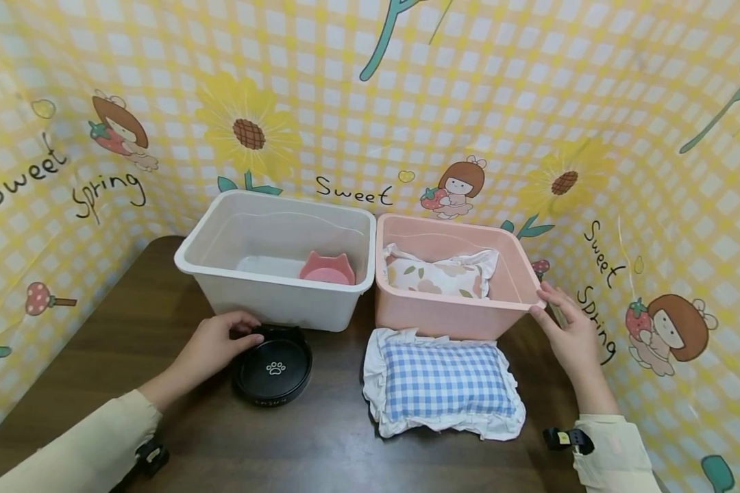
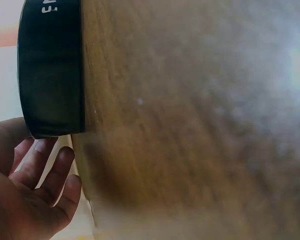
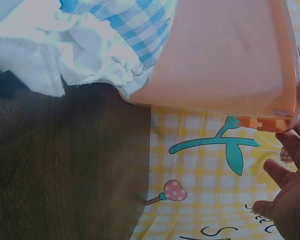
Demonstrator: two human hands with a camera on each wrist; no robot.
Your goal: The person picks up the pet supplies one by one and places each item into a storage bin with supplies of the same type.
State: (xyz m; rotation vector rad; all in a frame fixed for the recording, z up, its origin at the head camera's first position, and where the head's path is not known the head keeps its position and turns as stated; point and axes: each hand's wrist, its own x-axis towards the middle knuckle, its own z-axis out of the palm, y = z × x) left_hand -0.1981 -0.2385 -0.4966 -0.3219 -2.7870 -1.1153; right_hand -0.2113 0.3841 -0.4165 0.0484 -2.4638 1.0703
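At the near left of the table (image 1: 339,452), the left hand (image 1: 225,334) pinches the far left rim of a black bowl (image 1: 275,381), its thumb over the edge. A pale paw print marks the bowl's inside, and letters run along its near wall. The bowl is just in front of a white box (image 1: 277,301); whether its base rests fully on the wood is hard to tell. Towards the right, the right hand (image 1: 570,332) holds the near right corner of a pink box (image 1: 450,317), with thumb and forefinger at the rim and the other fingers spread below it. A floral pillow (image 1: 438,275) lies inside that box, and a blue checked pillow (image 1: 450,380) with a white ruffle lies flat just in front of it. The two boxes stand side by side, white left and pink right. At the right end of the white box sits a pink bowl (image 1: 328,272) with pointed ears. Behind everything hangs a yellow checked cloth (image 1: 345,109).
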